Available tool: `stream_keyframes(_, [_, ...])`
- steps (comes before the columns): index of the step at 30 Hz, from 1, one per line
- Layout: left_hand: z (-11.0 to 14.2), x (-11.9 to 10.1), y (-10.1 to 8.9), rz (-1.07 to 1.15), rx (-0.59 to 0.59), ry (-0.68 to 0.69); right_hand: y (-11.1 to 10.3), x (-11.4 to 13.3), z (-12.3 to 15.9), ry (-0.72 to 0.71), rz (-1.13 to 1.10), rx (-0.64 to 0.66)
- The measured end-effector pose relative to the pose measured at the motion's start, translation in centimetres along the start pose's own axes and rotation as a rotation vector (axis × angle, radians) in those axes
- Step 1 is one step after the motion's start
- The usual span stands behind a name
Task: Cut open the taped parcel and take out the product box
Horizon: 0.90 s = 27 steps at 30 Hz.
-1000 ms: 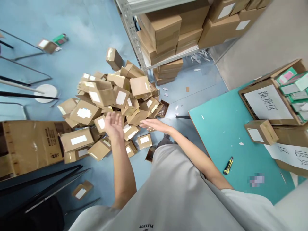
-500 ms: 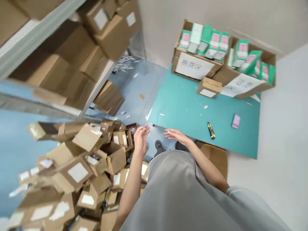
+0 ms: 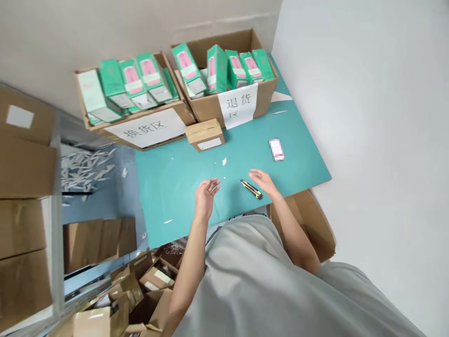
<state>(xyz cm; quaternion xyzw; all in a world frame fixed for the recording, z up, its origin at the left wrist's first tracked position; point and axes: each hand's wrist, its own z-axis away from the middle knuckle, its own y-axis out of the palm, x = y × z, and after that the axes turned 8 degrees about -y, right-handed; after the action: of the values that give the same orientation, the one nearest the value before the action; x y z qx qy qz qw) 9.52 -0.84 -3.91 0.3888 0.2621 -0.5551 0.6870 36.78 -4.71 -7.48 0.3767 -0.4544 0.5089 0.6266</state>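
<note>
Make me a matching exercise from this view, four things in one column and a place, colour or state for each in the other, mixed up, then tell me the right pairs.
Things:
1. utility knife
2. small carton
3. green packages
4. left hand

Places, colours and states:
A. inside the open boxes
B. holding nothing
C. yellow and black, beside the right hand
D. closed, on the tabletop in front of the open boxes

Right pairs: 1-C, 2-D, 3-A, 4-B
</note>
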Motion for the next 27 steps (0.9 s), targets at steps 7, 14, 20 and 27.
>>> stream_keyframes(7, [-2.5, 1.4, 10.2, -0.083, 0.146, -0.090, -8.3, -1.2, -6.9, 0.004, 0.069, -0.122])
stream_keyframes(14, [-8.6, 0.9, 6.6, -0.125, -0.112, -0.111, -5.3, -1.9, -14.0, 0.044, 0.062, 0.066])
stream_keyframes(20, [-15.2, -3.8, 2.0, -0.132, -0.372, -0.074, 1.1, 0.2, -20.6, -0.007, 0.049, 0.243])
stream_keyframes(27, [-20.7, -9.3, 0.0, -0.305, -0.457, -0.071, 7.8, 3.2, -26.5, -0.056, 0.109, 0.273])
